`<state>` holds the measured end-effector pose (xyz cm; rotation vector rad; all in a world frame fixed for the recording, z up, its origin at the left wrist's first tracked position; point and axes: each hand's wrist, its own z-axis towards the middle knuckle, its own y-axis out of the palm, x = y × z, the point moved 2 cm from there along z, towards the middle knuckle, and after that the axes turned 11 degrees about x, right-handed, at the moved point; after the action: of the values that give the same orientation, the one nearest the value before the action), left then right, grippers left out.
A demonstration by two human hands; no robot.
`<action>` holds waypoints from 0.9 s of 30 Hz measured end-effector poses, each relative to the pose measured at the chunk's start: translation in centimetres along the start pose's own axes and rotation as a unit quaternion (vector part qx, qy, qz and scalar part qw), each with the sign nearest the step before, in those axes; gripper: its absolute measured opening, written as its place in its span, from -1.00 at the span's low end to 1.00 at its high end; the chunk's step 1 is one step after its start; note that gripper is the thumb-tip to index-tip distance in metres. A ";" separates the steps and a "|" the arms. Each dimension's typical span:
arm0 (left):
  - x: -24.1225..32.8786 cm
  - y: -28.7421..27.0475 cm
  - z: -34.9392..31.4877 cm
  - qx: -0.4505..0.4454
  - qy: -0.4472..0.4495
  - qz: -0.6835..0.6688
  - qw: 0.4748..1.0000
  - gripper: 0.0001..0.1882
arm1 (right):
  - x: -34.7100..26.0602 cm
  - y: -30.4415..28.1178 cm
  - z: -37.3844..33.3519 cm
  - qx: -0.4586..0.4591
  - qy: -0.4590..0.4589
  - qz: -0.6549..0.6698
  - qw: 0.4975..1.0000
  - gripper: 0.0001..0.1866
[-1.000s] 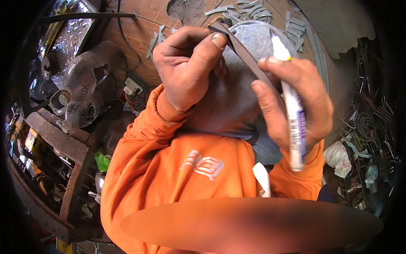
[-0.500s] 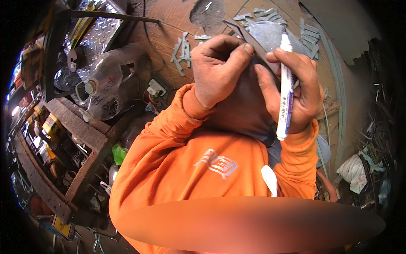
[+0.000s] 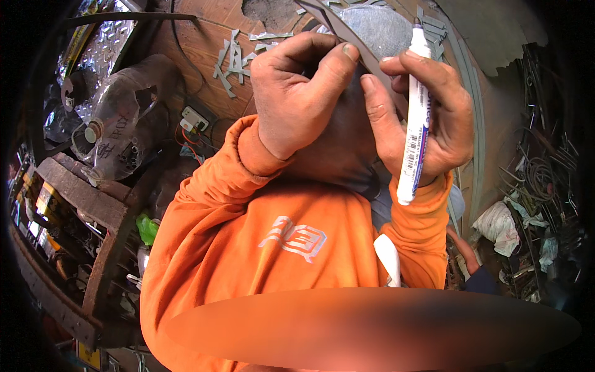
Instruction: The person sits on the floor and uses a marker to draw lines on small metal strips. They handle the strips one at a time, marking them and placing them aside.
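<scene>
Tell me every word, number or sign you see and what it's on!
I won't copy words, but here's where they are:
White marker in the right hand: dark and blue print, smallest unreadable.
Clear bottle: dark handwritten letters.
Orange sweatshirt: pale outlined letters.
Yellow piece, lower left: too small to read.

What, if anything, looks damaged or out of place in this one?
Two things look damaged. The clear plastic jug at the left has a ragged opening in its wall, and the wood-look floor at the top has a rough grey patch where its surface seems missing. Nothing looks amiss with the marker in the right hand.
</scene>
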<state>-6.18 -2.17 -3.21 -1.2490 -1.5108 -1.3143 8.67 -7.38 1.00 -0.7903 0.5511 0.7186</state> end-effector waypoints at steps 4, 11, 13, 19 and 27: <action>0.1 -0.1 0.1 -0.002 0.006 -0.011 1.000 -0.88 | 0.1 0.1 0.0 -0.002 -0.007 -0.001 1.000 -0.43; 0.0 0.3 -0.3 0.015 -0.019 -0.015 1.000 -0.86 | 0.2 -0.2 -0.3 -0.012 0.033 0.008 0.999 -0.42; 0.0 0.3 -0.2 0.018 -0.014 -0.037 0.999 -0.86 | 0.2 -0.2 -0.5 0.005 0.038 0.021 0.999 -0.42; 0.1 0.1 0.1 0.009 -0.005 -0.007 1.000 -0.84 | 0.3 -0.2 -0.6 0.050 0.067 0.058 0.995 -0.51; 0.3 0.3 -0.3 0.012 -0.006 0.040 0.999 -0.84 | 0.9 -1.1 0.0 0.038 0.084 0.123 0.988 -0.63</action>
<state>-6.01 -2.44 -2.78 -1.2912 -1.4654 -1.2350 10.07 -7.58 0.81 -0.7233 0.8339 0.8563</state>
